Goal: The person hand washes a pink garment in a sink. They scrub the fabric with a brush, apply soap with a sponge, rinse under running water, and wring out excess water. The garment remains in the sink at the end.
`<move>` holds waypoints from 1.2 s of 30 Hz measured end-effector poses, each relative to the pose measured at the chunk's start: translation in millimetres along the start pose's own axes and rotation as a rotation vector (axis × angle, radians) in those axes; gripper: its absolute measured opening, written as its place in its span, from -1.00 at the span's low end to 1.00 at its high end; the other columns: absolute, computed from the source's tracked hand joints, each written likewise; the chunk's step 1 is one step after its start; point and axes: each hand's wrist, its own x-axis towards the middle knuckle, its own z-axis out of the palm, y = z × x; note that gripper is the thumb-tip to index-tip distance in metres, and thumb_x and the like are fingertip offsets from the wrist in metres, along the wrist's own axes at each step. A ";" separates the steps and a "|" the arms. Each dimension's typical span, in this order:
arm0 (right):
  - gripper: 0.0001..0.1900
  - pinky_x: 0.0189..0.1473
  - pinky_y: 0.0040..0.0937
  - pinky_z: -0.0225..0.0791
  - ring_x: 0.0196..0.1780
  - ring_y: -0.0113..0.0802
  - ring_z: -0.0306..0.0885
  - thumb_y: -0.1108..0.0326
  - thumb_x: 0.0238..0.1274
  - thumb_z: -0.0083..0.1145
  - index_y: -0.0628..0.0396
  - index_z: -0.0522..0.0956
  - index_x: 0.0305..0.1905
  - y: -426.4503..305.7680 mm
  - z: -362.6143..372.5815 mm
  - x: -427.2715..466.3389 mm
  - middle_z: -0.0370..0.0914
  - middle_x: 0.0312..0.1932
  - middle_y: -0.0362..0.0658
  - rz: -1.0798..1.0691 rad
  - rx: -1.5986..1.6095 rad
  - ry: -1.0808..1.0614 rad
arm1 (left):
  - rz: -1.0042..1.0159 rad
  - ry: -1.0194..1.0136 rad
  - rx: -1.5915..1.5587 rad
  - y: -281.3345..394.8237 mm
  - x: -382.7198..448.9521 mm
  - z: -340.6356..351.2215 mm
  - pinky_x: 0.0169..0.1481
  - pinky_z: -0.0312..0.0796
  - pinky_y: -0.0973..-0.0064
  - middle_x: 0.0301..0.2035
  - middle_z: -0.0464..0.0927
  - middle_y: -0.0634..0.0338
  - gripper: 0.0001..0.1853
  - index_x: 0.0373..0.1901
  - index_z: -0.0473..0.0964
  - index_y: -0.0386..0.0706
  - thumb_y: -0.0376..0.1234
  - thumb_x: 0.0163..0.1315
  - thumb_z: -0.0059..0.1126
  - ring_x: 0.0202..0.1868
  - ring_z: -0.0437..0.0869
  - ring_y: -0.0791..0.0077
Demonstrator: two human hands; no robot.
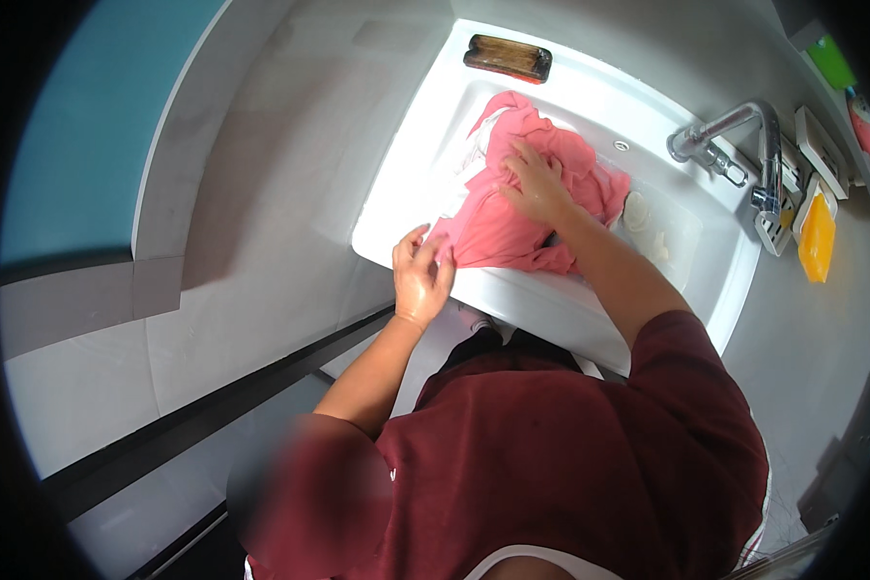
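A wet pink garment (493, 225) lies bunched on the left side of a white sink (551, 304), with part of it reaching the front rim. White cloth (482, 141) with a print shows beside its folds. My right hand (540, 185) rests on top of the pink fabric, fingers spread and slightly bent. At the garment's near left corner is my left hand (422, 279), its fingers apart and curved over the fabric's edge; no firm grip shows. Cloudy water (670, 225) stands in the right part of the basin, and a pale item (636, 212) lies in it.
A wooden brush (507, 58) sits on the sink's far left corner. The chrome faucet (757, 123) arches over the right rim. Soap holders (821, 152) and a yellow item (816, 235) are on the right-hand wall. Close on the left stands a tiled wall (283, 167).
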 end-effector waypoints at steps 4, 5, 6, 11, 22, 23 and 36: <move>-0.60 0.30 0.13 0.20 0.30 -0.12 0.41 0.36 0.19 0.13 -0.07 0.53 0.16 -3.0 -11.7 37.8 0.45 0.27 -0.14 -0.228 -0.089 0.188 | -0.283 -0.043 0.085 -2.5 22.1 1.1 0.26 0.33 0.15 0.02 0.54 -0.12 -0.40 0.24 0.46 -0.19 -0.25 0.13 0.34 0.09 0.49 -0.07; -0.61 0.24 0.04 0.26 0.24 -0.13 0.46 0.39 0.19 0.12 -0.06 0.54 0.15 -1.0 -11.9 50.5 0.49 0.23 -0.15 -0.285 -0.087 0.166 | -0.342 -0.087 0.155 -1.6 28.4 1.4 0.25 0.34 0.14 0.00 0.56 -0.12 -0.36 0.26 0.44 -0.20 -0.24 0.12 0.36 0.08 0.49 -0.07; -0.61 0.18 -0.05 0.33 0.18 -0.13 0.50 0.41 0.18 0.10 -0.06 0.55 0.14 5.6 -9.8 63.5 0.53 0.19 -0.15 -0.332 -0.086 0.149 | -0.358 -0.115 0.174 -0.1 36.8 3.2 0.25 0.34 0.11 -0.04 0.60 -0.12 -0.39 0.19 0.51 -0.22 -0.24 0.06 0.39 0.08 0.50 -0.07; -0.67 0.01 -0.16 0.46 0.03 -0.11 0.61 0.43 0.17 0.09 -0.04 0.60 0.05 2.2 -19.3 96.2 0.61 0.07 -0.13 -0.361 -0.327 -0.291 | -0.415 -0.213 0.201 9.5 49.4 2.5 0.21 0.33 0.12 -0.11 0.59 -0.06 -0.56 -0.02 0.65 -0.24 -0.34 -0.01 0.39 0.03 0.51 -0.03; -0.70 0.07 -0.09 0.38 0.08 0.03 0.55 0.38 0.24 0.04 0.04 0.44 0.08 -8.8 -91.8 78.2 0.59 0.03 0.02 -0.046 -0.063 -0.467 | 0.049 0.003 0.188 -6.9 26.4 12.9 0.19 0.37 0.13 0.00 0.51 -0.05 -0.53 0.04 0.57 -0.19 -0.49 -0.01 0.32 0.05 0.54 0.02; -0.70 0.08 -0.10 0.39 0.09 0.02 0.55 0.40 0.21 0.06 0.04 0.47 0.06 -11.7 -100.3 76.2 0.59 0.05 0.01 -0.082 -0.101 -0.490 | 0.033 0.004 0.184 -0.5 29.7 11.6 0.21 0.36 0.12 -0.01 0.52 -0.04 -0.50 0.08 0.55 -0.17 -0.50 0.00 0.29 0.07 0.53 0.01; -0.68 -0.06 -0.27 0.51 -0.03 -0.18 0.63 0.46 -0.12 0.30 -0.05 0.67 -0.15 17.4 -103.6 69.8 0.52 -0.02 -0.21 -0.532 -0.756 -0.598 | 0.555 -0.405 0.266 13.1 69.1 -8.2 0.14 0.37 0.24 -0.14 0.59 0.15 -0.61 -0.07 0.58 -0.13 -0.47 -0.02 0.17 -0.02 0.60 0.20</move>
